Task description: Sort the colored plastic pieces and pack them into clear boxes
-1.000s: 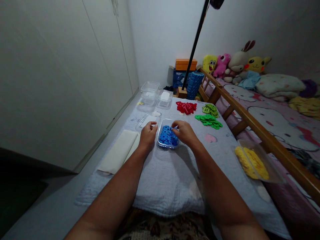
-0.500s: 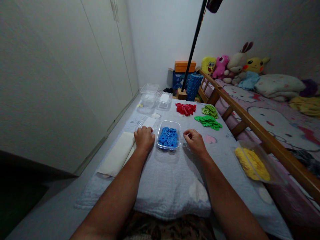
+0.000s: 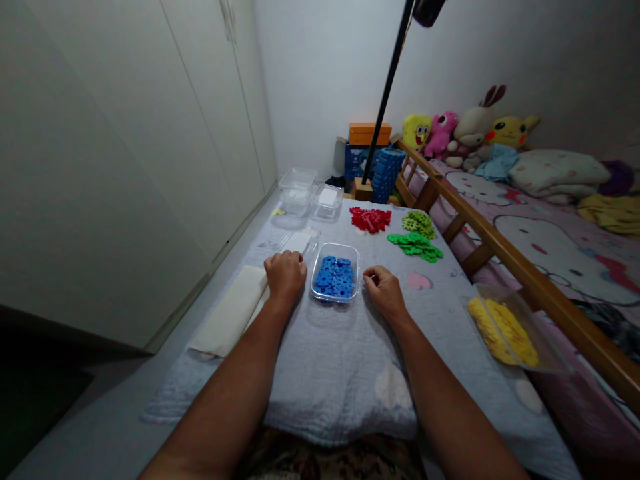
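Observation:
A clear plastic box [image 3: 356,259] filled with blue round pieces [image 3: 335,276] sits on the light blanket [image 3: 330,360]. My left hand [image 3: 285,274] rests curled just left of the box, over the near end of a clear lid [image 3: 297,243]. My right hand [image 3: 384,291] lies on the blanket just right of the box, fingers curled in, apart from the box. I cannot make out anything inside either hand.
Piles of red pieces [image 3: 371,219], light green pieces [image 3: 419,222] and green pieces [image 3: 416,245] lie further back. Two clear boxes [image 3: 311,193] stand beyond. A bag of yellow pieces [image 3: 503,328] lies right, by the wooden bed rail [image 3: 500,247]. A folded cloth [image 3: 231,309] lies left.
My right hand has come out of the blue box and settled on the blanket to its right. My left hand shifted back from the box's rim onto the lid.

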Available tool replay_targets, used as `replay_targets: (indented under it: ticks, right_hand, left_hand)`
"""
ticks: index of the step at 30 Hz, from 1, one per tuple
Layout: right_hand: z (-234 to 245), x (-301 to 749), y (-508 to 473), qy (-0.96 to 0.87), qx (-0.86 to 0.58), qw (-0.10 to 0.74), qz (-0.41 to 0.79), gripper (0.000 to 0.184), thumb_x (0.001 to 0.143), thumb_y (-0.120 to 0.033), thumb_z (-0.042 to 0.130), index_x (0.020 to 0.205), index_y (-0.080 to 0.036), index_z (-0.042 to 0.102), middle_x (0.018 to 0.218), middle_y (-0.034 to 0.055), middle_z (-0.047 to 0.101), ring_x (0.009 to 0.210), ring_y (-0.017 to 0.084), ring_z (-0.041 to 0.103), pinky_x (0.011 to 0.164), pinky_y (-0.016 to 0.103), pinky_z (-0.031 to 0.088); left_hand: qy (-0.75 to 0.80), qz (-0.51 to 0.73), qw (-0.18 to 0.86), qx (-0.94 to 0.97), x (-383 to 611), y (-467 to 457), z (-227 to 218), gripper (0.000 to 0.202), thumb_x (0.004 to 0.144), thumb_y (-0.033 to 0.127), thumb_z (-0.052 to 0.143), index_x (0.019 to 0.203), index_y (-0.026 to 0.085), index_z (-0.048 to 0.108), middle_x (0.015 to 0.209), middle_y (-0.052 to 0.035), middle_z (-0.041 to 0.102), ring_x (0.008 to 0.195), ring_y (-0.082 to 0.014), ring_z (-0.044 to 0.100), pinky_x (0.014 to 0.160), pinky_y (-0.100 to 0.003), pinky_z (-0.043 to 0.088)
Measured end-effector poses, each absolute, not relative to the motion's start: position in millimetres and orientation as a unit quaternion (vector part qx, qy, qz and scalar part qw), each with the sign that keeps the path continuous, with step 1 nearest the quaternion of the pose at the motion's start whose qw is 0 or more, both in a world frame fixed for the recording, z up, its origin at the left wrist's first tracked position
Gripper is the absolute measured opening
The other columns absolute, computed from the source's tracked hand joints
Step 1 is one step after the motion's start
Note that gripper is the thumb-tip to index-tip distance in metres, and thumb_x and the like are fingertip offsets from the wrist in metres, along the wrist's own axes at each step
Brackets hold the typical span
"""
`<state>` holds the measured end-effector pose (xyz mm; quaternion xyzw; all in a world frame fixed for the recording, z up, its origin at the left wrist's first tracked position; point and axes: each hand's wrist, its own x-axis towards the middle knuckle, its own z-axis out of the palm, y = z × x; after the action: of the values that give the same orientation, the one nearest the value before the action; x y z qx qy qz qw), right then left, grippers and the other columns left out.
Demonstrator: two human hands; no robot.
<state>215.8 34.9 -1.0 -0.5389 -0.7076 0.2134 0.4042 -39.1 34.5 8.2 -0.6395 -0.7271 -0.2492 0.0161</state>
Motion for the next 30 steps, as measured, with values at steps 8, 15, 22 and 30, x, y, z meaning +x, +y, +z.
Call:
replay_targets:
  ticks: [8,15,22,30]
  right_hand:
    - [12,209,27,-0.667,-0.532,0.479,0.205,0.021,0.086,-0.036,0.058,0.099,-0.021,0.065,0.092,0.0057,0.069,0.083,0.020,0.061,0.081,0.035,0.049]
    - [29,193,14,-0.636,-0.479,0.524,0.302,0.051,0.087,-0.041,0.065,0.132,-0.021,0.050,0.091,0.0023,0.073,0.086,0.019,0.064,0.088,0.036,0.048]
    - [27,180,13,-0.562,-0.480,0.556,0.381,0.072,0.083,-0.042,0.067,0.143,-0.021,0.034,0.070,-0.0084,0.060,0.066,0.015,0.058,0.072,0.029,0.047]
    - [26,188,19,-0.513,-0.502,0.558,0.416,0.073,0.076,-0.042,0.065,0.139,-0.015,0.038,0.064,-0.0092,0.058,0.060,0.015,0.055,0.063,0.027,0.043]
  left_hand:
    - [-0.625,-0.362,0.048,-0.690,-20,13,35,0.015,0.091,0.030,0.057,0.094,0.023,0.071,0.093,-0.0084,0.072,0.097,-0.0281,0.060,0.101,-0.046,0.029]
    - [-0.537,-0.353,0.076,-0.762,4,-11,52,0.018,0.095,0.032,0.056,0.096,0.025,0.073,0.091,-0.0069,0.073,0.096,-0.0264,0.060,0.103,-0.048,0.029]
    - [-0.482,-0.308,0.069,-0.817,25,-19,48,0.020,0.096,0.032,0.054,0.093,0.026,0.073,0.088,-0.0075,0.072,0.092,-0.0242,0.060,0.102,-0.048,0.032]
    - [-0.505,-0.417,0.010,-0.756,17,-14,46,0.022,0.094,0.039,0.058,0.100,0.024,0.073,0.099,-0.0081,0.071,0.099,-0.0255,0.060,0.099,-0.044,0.037]
